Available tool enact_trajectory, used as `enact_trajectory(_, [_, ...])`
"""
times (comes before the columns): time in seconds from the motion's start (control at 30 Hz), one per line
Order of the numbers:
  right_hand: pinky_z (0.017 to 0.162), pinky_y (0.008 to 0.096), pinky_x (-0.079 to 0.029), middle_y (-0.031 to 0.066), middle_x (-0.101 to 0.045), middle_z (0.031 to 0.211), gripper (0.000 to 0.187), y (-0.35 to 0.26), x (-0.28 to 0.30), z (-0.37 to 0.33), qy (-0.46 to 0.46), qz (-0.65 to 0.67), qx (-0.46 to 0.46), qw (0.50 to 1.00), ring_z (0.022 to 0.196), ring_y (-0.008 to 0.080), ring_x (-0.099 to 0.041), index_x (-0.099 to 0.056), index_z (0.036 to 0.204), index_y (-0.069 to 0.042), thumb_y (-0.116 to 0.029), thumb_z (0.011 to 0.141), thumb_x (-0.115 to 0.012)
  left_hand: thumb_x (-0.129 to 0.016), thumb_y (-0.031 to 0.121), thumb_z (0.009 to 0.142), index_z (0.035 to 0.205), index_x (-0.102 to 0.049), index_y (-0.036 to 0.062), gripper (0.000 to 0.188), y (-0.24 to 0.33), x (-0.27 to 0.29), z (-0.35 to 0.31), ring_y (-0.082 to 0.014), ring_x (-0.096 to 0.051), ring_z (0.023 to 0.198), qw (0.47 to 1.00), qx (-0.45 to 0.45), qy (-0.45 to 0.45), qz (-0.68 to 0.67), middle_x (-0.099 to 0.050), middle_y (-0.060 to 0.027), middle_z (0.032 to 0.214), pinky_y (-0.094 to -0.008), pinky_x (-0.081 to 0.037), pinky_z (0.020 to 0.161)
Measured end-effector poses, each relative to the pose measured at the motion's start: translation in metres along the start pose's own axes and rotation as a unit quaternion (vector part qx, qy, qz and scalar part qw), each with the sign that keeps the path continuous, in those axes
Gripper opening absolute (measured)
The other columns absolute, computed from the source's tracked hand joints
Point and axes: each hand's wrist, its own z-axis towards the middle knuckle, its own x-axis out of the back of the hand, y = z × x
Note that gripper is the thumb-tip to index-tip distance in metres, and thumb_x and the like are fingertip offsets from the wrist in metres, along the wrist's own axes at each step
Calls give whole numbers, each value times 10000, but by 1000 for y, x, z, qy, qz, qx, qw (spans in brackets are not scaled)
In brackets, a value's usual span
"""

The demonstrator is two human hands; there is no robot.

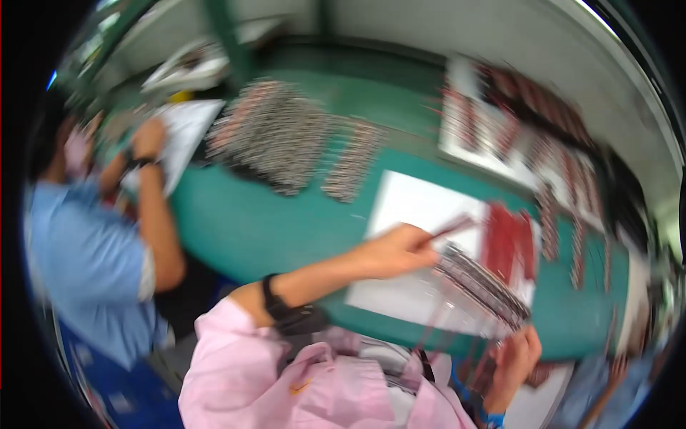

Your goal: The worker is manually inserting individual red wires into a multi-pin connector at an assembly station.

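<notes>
1. We see the grey strip (482, 284) over the white sheet (414, 207), between the two hands; we judge the step in hand to be working red wires (456, 226) in or out at its upper end, though blur hides which.
2. The next move, we think, calls for a steady right side and a careful left pinch.
3. The strip's long axis slants: one end points up-left toward the left grip (401, 252), the other down-right to the right grip (517, 354).
4. Our left grip is closed on the red wires; our right is closed around the strip's lower end.
5. Beyond, we have a red pile (504, 247) on the sheet, grey bundles (275, 139) on the green surface (286, 232), and a co-worker (93, 243) at left.
</notes>
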Motion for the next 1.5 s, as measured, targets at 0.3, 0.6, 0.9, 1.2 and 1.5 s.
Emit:
enact_trajectory(0.3, [363, 200, -363, 29, -384, 469, 203, -8, 2, 5, -23, -4, 21, 999, 371, 86, -392, -359, 577, -53, -49, 777, -399, -543, 198, 783, 725, -484, 50, 170, 3, -1, 14, -27, -309, 431, 991, 86, -48, -90, -374, 51, 525, -196, -218, 373])
enact_trajectory(0.6, [344, 198, -330, 77, -468, 489, 187, 0, 5, 4, -64, 85, -1, 994, 349, 96, -402, -424, 632, -20, -84, 808, -413, -544, 192, 782, 705, -480, 51, 173, 5, 2, 6, -26, -295, 420, 989, 87, -32, -112, -368, 52, 524, -197, -201, 368])
enact_trajectory(0.9, [315, 212, -338, 91, -483, 499, 191, 5, 27, 4, -54, 165, 6, 985, 329, 112, -414, -426, 620, -24, -98, 795, -435, -525, 185, 788, 801, -533, 6, 180, 9, -5, 5, -23, -278, 404, 983, 107, -83, -125, -347, 62, 498, -194, -196, 362])
enact_trajectory(1.2, [325, 240, -378, 50, -502, 573, 166, 29, 129, -7, 111, 160, 92, 977, 371, 116, -446, -438, 721, -67, -186, 837, -433, -496, 167, 799, 893, -541, -24, 218, 5, 3, 7, -13, -248, 376, 991, 90, -40, -88, -310, 73, 455, -183, -189, 346])
enact_trajectory(1.5, [449, 270, -382, -9, -492, 578, 126, 80, 276, 36, 288, 192, 161, 924, 490, 93, -466, -492, 747, -86, -187, 821, -477, -473, 161, 807, 898, -535, -20, 212, 6, 13, 6, -8, -243, 361, 995, 73, 8, -62, -317, 78, 457, -176, -187, 332])
